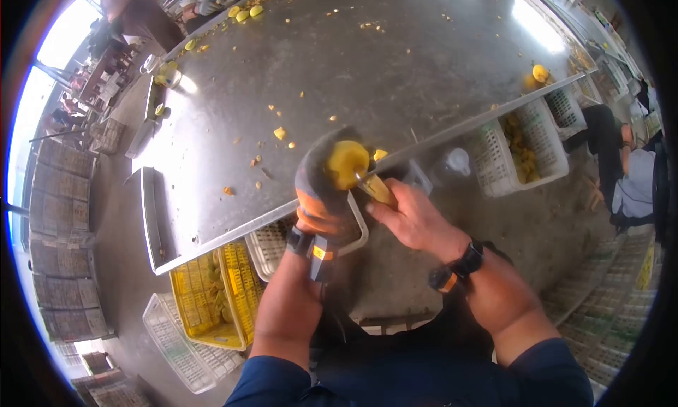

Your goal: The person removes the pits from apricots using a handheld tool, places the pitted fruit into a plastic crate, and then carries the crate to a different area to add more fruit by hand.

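Observation:
My left hand (323, 188), in a black and orange glove, grips a round yellow fruit (348, 163) near the table's front edge. My right hand (417, 222) is bare and wrapped round the yellowish handle of a small knife (378, 190). Its short metal end meets the side of the fruit facing me. Small yellow scraps (280, 133) lie on the metal table (212, 135) beyond my left hand. A yellow piece (380, 155) shows just right of the fruit.
Below the table edge stand a yellow crate (201, 283), a white crate (191, 343) and another white crate (494, 160) holding fruit or peel. Whole yellow fruits (243, 15) lie at the far edge. A seated person (632, 181) is at the right; others work at the far left.

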`<state>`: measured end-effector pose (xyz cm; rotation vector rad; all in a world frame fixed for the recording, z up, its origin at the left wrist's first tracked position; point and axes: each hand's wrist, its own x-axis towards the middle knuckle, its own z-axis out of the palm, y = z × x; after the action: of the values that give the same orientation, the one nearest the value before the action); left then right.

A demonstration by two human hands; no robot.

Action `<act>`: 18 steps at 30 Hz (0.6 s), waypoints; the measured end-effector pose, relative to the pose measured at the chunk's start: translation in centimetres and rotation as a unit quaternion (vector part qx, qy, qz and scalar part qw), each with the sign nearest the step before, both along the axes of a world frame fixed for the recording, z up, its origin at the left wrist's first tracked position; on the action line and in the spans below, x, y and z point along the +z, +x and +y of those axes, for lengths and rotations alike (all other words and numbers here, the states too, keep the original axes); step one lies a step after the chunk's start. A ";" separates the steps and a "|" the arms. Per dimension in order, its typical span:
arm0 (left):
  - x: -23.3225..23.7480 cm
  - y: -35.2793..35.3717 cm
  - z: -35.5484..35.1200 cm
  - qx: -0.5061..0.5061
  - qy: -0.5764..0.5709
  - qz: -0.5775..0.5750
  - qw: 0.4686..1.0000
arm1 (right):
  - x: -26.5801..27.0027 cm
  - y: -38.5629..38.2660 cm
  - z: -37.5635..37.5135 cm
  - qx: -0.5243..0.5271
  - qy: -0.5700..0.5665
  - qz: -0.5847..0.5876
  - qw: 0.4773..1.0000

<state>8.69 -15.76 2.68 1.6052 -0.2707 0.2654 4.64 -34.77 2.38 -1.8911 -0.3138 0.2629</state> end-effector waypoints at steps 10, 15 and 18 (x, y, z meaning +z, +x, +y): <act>-1.4 0.6 -0.1 0.040 0.070 -0.074 0.994 | 1.5 -0.3 0.2 -0.010 -0.006 -0.070 0.997; -2.9 1.3 0.0 0.062 0.087 -0.078 0.991 | 1.2 -0.2 0.1 0.005 -0.059 -0.096 0.994; -2.8 1.0 0.1 0.060 0.081 -0.085 0.991 | 0.4 -0.5 0.1 0.006 -0.100 -0.100 0.990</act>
<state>9.72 -15.70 -0.11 1.7642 -0.3337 0.4847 4.16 -34.64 2.73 -2.1195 -0.4489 0.1161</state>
